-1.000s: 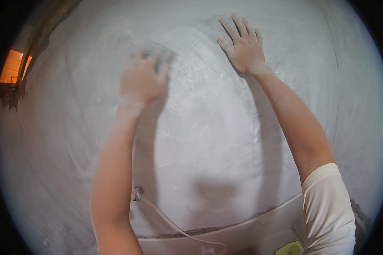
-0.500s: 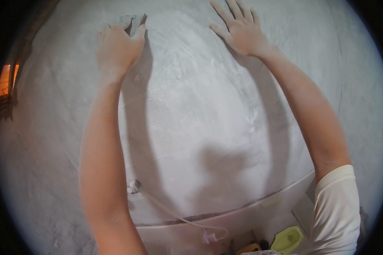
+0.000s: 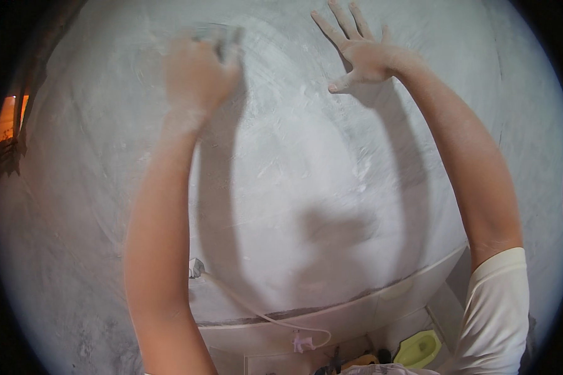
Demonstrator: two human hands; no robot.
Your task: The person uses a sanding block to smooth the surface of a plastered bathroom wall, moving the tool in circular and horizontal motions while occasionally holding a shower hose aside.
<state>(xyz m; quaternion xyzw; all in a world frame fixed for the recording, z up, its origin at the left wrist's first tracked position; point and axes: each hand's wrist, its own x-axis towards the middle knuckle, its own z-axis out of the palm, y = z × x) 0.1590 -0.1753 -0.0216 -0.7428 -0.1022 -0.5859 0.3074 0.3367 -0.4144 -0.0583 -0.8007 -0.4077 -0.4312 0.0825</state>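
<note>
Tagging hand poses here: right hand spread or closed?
Spread. On the right hand, the fingers fan apart over the grey wall, and the thumb angles away from them.

On the wall (image 3: 288, 156), the left hand (image 3: 199, 72) sits left of the right hand (image 3: 366, 59), with what may be a sheet (image 3: 216, 29) under its blurred fingers. Just right of the left forearm (image 3: 169, 187), a fitting (image 3: 196, 267) sits low on the wall; a hose (image 3: 250, 306) runs from it down rightward. Farther right lies a toilet (image 3: 418, 348), left of the right sleeve (image 3: 491, 312)
</note>
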